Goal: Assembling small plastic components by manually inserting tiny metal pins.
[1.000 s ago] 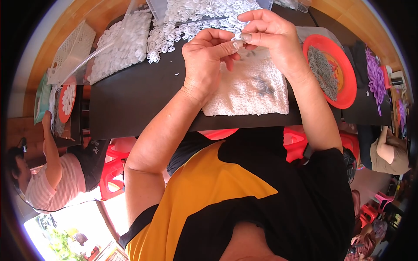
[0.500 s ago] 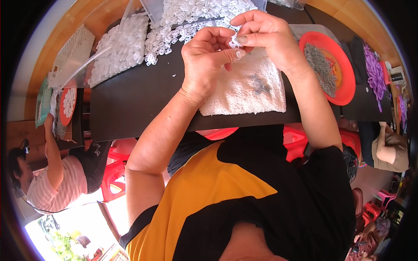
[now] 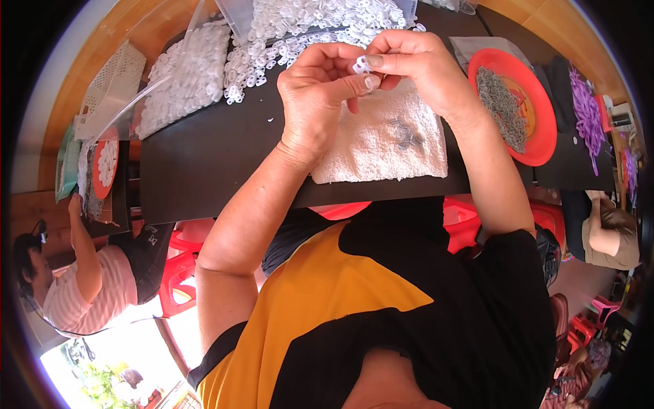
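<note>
Above the far part of a white towel (image 3: 354, 146), my two hands meet with closed fingers. A small white plastic piece with holes (image 3: 360, 65) is pinched at the thumb of my right hand (image 3: 415, 71). My left hand (image 3: 313, 88) curls around the same piece from the other side, its thumb just below it; some of its fingertips are hidden. Several thin grey metal-looking bits (image 3: 407, 135) lie on the towel, below my right hand.
Loose white plastic pieces (image 3: 255, 65) spill from a clear bin (image 3: 235, 20). Left stands another heap of white pieces (image 3: 180, 78); right, a red basin (image 3: 547, 129) with grey bits. Purple strips (image 3: 586, 112) lie farther right. A co-worker (image 3: 88, 273) sits at left.
The white piece has shifted slightly left and turned between my fingers. My right hand has come a little lower and closer to my left hand.
</note>
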A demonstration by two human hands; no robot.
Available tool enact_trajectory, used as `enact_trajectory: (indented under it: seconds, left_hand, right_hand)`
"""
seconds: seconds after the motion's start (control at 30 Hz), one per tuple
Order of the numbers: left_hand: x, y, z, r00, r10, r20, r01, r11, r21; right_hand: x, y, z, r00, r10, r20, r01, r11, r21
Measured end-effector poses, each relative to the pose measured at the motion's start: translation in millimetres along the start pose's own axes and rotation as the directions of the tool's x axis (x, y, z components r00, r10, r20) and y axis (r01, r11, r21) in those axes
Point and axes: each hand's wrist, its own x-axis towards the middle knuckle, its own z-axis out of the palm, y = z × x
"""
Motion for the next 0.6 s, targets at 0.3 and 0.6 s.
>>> enact_trajectory:
  seconds: [0.3,0.6]
  left_hand:
    - [-4.7,4.5,3.1,0.998,0.036,0.047,-0.042,0.992,0.115]
    - [-4.1,0.3,-0.2,0.998,0.044,0.052,-0.055,0.967,0.248]
  right_hand:
    - [-1.3,-1.6,-1.0,0.995,0.089,0.047,-0.091,0.995,0.039]
    - [-1.9,-1.3,-8.7,0.996,0.061,0.072,-0.064,0.997,0.04]
